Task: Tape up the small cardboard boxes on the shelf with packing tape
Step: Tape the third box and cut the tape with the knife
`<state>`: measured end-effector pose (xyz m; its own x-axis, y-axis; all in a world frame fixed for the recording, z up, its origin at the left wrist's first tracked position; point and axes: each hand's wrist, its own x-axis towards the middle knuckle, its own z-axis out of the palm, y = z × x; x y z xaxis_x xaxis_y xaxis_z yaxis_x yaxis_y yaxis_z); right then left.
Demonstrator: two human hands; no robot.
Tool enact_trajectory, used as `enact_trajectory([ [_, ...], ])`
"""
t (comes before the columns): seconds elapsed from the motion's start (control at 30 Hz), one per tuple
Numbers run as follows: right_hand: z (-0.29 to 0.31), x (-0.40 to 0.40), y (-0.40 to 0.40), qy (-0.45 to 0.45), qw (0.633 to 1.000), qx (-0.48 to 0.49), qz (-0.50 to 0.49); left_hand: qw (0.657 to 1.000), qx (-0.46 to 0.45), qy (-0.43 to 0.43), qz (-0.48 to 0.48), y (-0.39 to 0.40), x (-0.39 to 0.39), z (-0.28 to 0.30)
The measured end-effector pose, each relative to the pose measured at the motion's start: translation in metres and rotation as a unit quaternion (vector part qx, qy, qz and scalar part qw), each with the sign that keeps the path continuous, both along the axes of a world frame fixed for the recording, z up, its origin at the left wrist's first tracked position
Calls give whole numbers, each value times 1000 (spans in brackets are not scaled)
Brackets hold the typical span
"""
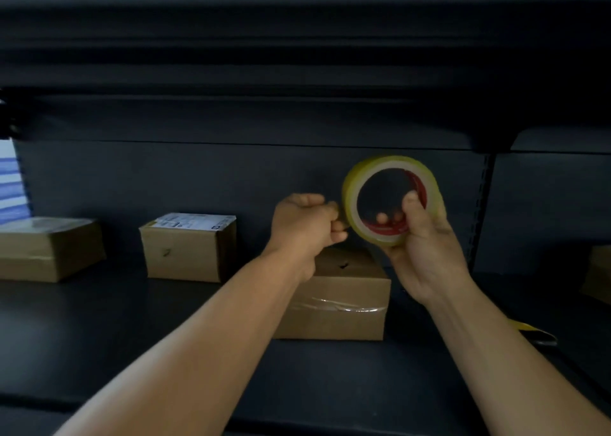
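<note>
The dark shelf (132,336) holds a few boxes. The near box (334,306) sits right in front of the person, close enough to reach, and it has some clear tape on its front. Two more boxes (188,247) wait farther left. Above the near box, the right hand (426,247) holds the tape roll (390,200) up, with its thumb through the hole so the roll can spin. The left hand (304,227) is curled tight, and its fingertips pinch at the roll's left edge, likely to pull the loose end out.
</note>
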<state>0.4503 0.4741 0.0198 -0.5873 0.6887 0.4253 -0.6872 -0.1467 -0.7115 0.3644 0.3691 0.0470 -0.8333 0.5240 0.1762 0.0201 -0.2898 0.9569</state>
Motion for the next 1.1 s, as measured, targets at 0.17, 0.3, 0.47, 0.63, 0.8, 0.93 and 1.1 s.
enact_trajectory([
  [0.17, 2, -2, 0, -28, 993, 65, -96, 990, -93, 95, 45, -7, -7, -5],
  [0.3, 7, 13, 14, -50, 985, 65, -149, 980, -131, 130, 80, -17, -19, -7],
  [0.47, 10, 23, 21, -98, 971, 88, -197, 961, -188, 184, 87, -23, -26, -15],
  [0.63, 15, 29, 22, -148, 945, 144, -255, 940, -229, 224, 118, -28, -33, -18],
  [0.8, 16, 36, 27, -176, 930, 161, -279, 928, -256, 251, 103, -33, -38, -15],
  [0.93, 15, 36, 27, -207, 918, 195, -276, 923, -269, 255, 103, -33, -39, -21],
  [1.1, 14, 38, 27, -233, 905, 224, -277, 906, -296, 281, 114, -31, -38, -26],
])
